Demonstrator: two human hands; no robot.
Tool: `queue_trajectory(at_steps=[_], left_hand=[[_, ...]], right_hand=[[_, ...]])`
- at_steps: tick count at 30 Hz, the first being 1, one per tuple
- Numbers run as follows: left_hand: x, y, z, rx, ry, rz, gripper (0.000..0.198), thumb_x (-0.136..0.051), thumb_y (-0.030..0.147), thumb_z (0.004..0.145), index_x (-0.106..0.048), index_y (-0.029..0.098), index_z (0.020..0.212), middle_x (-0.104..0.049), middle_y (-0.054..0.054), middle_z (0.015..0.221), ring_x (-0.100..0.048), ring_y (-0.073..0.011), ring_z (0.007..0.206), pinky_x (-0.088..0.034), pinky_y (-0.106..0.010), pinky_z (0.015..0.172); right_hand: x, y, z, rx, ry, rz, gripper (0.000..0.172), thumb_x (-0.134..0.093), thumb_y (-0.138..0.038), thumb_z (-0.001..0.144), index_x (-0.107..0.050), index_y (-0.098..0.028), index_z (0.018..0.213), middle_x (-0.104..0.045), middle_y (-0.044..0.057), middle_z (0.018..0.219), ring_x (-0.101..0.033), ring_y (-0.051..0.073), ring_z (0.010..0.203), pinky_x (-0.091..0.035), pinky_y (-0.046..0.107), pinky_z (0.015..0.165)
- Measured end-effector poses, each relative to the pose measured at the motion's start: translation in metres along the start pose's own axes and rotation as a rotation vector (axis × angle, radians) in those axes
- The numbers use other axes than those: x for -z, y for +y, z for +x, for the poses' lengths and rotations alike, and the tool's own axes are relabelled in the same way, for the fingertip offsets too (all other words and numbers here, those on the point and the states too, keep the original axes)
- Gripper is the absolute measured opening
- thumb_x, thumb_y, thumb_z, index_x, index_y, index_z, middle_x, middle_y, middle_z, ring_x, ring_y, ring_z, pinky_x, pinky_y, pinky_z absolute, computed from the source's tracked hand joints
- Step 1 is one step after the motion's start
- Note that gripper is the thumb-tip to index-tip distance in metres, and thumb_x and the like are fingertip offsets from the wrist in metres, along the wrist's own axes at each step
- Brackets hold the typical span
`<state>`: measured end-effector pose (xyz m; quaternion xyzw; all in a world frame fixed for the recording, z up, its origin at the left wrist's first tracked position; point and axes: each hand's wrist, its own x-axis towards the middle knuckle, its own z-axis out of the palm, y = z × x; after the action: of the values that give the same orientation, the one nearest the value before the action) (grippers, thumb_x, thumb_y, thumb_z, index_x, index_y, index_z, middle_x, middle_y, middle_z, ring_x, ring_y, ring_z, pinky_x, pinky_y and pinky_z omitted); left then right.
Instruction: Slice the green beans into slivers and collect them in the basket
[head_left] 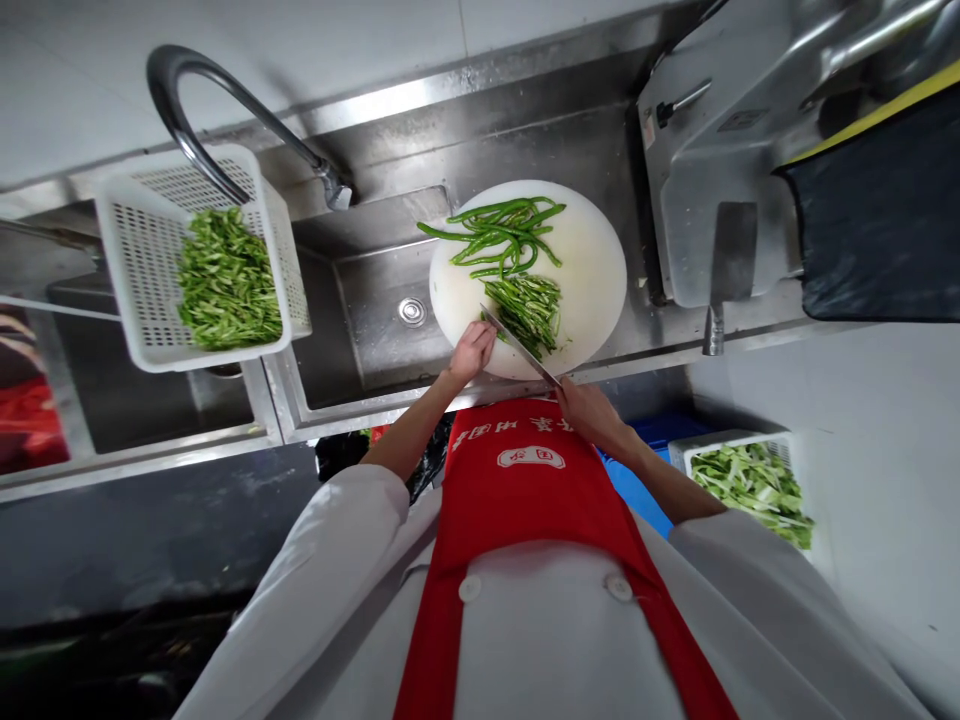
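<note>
My right hand is wrapped round the handle of a kitchen knife, whose blade slants up and left over the white round cutting board. At the board's left front edge, my left hand is closed with curled fingers, close to the blade's tip. Whatever it grips is hidden. Right beside the blade lies a pile of cut green pepper pieces. Behind that pile, long whole green peppers are heaped, one sticking out past the board's left rim.
A white perforated basket of cut green vegetables stands left, under a curved faucet. The board overhangs a steel sink. On the right, a cleaver lies by a metal machine. Below it is a basket of cut greens.
</note>
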<state>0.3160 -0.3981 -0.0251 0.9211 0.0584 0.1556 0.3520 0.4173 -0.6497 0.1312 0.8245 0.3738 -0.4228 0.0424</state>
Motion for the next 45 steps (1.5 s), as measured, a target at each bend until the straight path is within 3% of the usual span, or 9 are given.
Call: queue_trajectory(at_steps=[14, 28, 45], left_hand=[[-0.003, -0.001, -0.002, -0.014, 0.040, -0.056, 0.032, -0.039, 0.033, 0.105, -0.065, 0.017, 0.114, -0.064, -0.014, 0.109, -0.057, -0.0241, 0.109, -0.051, -0.045, 0.097], [0.000, -0.002, -0.003, 0.014, 0.023, -0.061, 0.031, -0.042, 0.032, 0.104, -0.068, 0.018, 0.111, -0.064, -0.014, 0.110, -0.058, -0.0238, 0.111, -0.051, -0.043, 0.099], [-0.002, -0.007, -0.004, -0.017, 0.013, -0.017, 0.032, -0.039, 0.030, 0.104, -0.067, 0.016, 0.110, -0.064, -0.015, 0.106, -0.058, -0.0247, 0.109, -0.052, -0.044, 0.098]], right_hand=[[-0.006, -0.004, 0.005, 0.006, 0.009, 0.031, 0.034, -0.026, -0.033, 0.109, -0.051, -0.014, 0.123, -0.072, 0.017, 0.105, -0.070, 0.027, 0.098, -0.046, 0.030, 0.079], [0.010, -0.016, 0.026, 0.051, 0.028, 0.037, 0.036, -0.027, -0.031, 0.108, -0.053, -0.012, 0.125, -0.072, 0.019, 0.106, -0.070, 0.027, 0.098, -0.046, 0.030, 0.080], [0.016, 0.001, 0.029, 0.124, 0.034, 0.068, 0.035, -0.029, -0.033, 0.108, -0.057, -0.014, 0.117, -0.072, 0.016, 0.105, -0.069, 0.026, 0.099, -0.046, 0.030, 0.083]])
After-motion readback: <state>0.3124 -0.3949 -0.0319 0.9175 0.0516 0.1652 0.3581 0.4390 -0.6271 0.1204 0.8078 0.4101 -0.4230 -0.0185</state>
